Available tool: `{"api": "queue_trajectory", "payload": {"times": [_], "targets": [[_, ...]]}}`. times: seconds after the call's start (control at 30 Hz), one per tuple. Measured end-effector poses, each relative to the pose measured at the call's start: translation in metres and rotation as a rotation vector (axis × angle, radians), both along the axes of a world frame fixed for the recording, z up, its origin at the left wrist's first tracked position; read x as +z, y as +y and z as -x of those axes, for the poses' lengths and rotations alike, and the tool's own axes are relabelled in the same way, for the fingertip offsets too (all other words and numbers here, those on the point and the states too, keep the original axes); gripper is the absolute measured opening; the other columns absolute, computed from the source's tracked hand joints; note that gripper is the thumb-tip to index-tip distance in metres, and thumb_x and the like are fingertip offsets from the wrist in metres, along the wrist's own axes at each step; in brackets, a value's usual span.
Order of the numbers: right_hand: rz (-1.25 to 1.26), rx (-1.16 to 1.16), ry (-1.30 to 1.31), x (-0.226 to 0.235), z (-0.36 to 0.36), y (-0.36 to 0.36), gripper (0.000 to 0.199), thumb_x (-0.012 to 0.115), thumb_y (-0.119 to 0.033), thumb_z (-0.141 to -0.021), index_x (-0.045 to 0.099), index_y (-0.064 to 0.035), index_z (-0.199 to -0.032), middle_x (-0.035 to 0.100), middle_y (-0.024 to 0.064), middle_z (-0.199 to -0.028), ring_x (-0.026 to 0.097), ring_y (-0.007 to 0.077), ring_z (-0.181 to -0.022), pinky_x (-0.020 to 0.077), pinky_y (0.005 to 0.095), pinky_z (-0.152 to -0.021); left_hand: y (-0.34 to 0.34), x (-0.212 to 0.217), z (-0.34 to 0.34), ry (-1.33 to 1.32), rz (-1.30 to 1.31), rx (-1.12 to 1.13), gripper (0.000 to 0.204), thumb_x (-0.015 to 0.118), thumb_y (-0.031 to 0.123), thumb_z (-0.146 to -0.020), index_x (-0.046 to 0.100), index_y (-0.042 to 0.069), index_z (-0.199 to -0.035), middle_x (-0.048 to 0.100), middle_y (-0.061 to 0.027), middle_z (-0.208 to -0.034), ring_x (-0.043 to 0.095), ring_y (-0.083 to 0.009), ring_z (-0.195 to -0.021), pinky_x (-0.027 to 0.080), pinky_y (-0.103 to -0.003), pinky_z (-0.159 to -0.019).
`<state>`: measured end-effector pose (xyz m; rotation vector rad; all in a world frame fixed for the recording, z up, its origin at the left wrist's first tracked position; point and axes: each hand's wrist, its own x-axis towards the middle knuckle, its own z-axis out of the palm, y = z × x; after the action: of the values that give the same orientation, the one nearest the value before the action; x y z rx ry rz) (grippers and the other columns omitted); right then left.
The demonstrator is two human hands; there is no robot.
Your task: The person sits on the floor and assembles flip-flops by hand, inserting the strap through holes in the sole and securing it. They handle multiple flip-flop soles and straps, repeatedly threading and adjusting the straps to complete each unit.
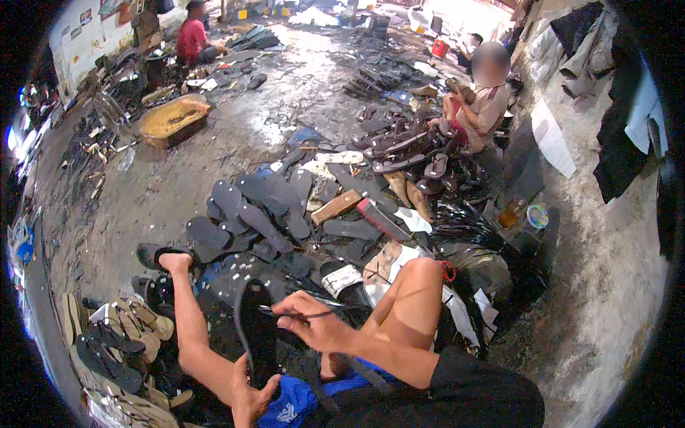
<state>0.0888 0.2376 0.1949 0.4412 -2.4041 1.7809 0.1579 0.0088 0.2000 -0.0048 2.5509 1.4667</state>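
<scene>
A black sandal sole [255, 324] stands on edge in front of me. My left hand [253, 392] is closed around its lower end, thumb on one side and fingers on the other. Beside the sole's upper part is my right hand [310, 322], its fingers pinched together on a thin dark strap [322, 313]. Something shiny and slim shows between those fingertips and the sole; its kind is too small to tell. Below, blue cloth [289, 403] lies over my lap. A white-and-black sandal [342, 280] rests on the pile just beyond my right hand.
Dark soles [260, 207] lie heaped ahead, with a wooden block [337, 207] among them. Finished-looking sandals [118, 335] are piled at left. A yellow basin [173, 118] stands farther off. At right, a person [489, 107] sits beside more footwear; another person [191, 39] sits far left.
</scene>
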Motion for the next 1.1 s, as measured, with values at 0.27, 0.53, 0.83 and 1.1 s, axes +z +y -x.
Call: {"api": "queue_trajectory", "payload": {"times": [0.27, 0.53, 0.83, 1.1], "targets": [[1.021, -0.300, -0.685, -0.005, 0.008, 0.048, 0.027, 0.058, -0.020, -0.101, 0.059, -0.0051, -0.123, 0.066, 0.0072, -0.093, 0.065, 0.0187, -0.084, 0.0522, 0.0335, -0.075, -0.038, 0.005, -0.018, -0.027, -0.320, 0.471, 0.041, 0.080, 0.009, -0.074, 0.065, -0.002, -0.110, 0.070, -0.0113, -0.096, 0.067, -0.0204, -0.086, 0.053, -0.034, -0.084], [-0.383, 0.250, -0.289, 0.004, -0.060, -0.018, 0.015, 0.071, -0.026, -0.087, 0.073, -0.0136, -0.096, 0.063, 0.0059, -0.091, 0.067, 0.0269, -0.083, 0.0546, 0.0395, -0.070, 0.008, -0.007, -0.039, -0.171, -0.414, 0.308, 0.054, 0.080, 0.014, -0.081, 0.056, -0.001, -0.127, 0.065, -0.0110, -0.120, 0.063, -0.0188, -0.106, 0.050, -0.033, -0.095], [-0.351, 0.171, -0.191, -0.001, -0.072, -0.021, 0.011, 0.073, -0.020, -0.084, 0.069, -0.0093, -0.086, 0.064, 0.0077, -0.085, 0.067, 0.0270, -0.072, 0.0545, 0.0380, -0.064, 0.007, 0.000, -0.036, -0.213, -0.306, 0.107, 0.055, 0.079, 0.010, -0.081, 0.055, 0.000, -0.129, 0.066, -0.0096, -0.121, 0.062, -0.0180, -0.110, 0.049, -0.033, -0.097], [-0.221, 0.321, -0.389, -0.004, -0.058, -0.006, 0.023, 0.075, -0.022, -0.084, 0.071, -0.0044, -0.099, 0.068, 0.0116, -0.092, 0.069, 0.0265, -0.080, 0.0548, 0.0384, -0.070, 0.014, -0.009, -0.038, -0.116, -0.335, 0.094, 0.055, 0.079, 0.009, -0.080, 0.055, 0.000, -0.129, 0.065, -0.0100, -0.124, 0.062, -0.0199, -0.113, 0.048, -0.035, -0.099]]}}
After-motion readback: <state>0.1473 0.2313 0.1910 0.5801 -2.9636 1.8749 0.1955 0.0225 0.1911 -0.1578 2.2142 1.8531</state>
